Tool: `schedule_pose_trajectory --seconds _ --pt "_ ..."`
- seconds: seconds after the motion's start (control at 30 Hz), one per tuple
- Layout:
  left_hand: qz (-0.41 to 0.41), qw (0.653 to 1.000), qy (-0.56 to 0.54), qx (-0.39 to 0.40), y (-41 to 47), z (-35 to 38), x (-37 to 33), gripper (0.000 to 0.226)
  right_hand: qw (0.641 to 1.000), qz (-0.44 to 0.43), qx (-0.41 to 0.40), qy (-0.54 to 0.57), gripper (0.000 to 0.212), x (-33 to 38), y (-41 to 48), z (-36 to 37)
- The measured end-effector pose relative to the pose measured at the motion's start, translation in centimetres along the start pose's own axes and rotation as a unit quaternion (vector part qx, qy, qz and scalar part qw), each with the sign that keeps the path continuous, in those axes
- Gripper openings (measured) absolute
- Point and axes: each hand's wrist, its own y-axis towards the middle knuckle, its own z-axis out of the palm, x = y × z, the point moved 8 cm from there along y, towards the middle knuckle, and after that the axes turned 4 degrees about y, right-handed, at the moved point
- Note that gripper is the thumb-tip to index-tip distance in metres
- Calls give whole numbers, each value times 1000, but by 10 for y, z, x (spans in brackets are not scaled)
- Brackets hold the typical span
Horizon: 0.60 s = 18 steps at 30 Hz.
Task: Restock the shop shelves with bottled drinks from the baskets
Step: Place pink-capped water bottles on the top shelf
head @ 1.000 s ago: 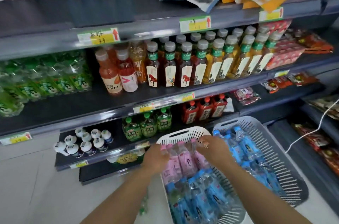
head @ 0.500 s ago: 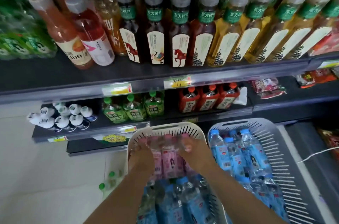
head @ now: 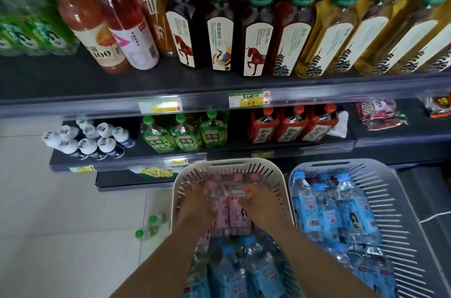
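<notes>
Head view: both hands reach down into the cream slotted plastic basket (head: 275, 177). The left hand (head: 195, 205) and right hand (head: 258, 205) flank a cluster of pink-labelled clear bottles (head: 238, 212) at its far end; at least three pink caps show. Their fingers curl against the bottles, but I cannot tell whether they grip. Just right of this basket stands a grey slotted plastic basket (head: 390, 190) of blue-labelled water bottles (head: 324, 210). Beyond it, three green-capped bottles (head: 183, 131) and three red bottles (head: 291, 125) stand on the dark shelf (head: 219, 151).

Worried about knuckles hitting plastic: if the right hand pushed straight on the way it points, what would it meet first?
Probably the pink-labelled bottles under the right hand, then the cream slotted basket's far wall; depth is unclear.
</notes>
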Motion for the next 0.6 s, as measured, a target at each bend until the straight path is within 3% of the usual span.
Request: schedule_pose_trajectory --seconds 0.1,0.2,0.27,0.47,0.6 --pt "33 999 5 6 -7 -6 -7 71 999 -13 0 -37 38 1 5 5" --pt "49 994 -96 -18 -14 -30 -8 75 998 -29 -23 -53 27 6 11 4" --pt "74 983 -160 -46 -19 -53 -11 74 998 -20 -33 -45 32 8 17 6" --pt "94 973 -191 -83 -25 -95 -10 67 997 42 4 -61 46 -2 38 36" --pt "94 967 -219 -87 -26 -99 -2 68 984 49 -11 -171 37 -2 50 50"
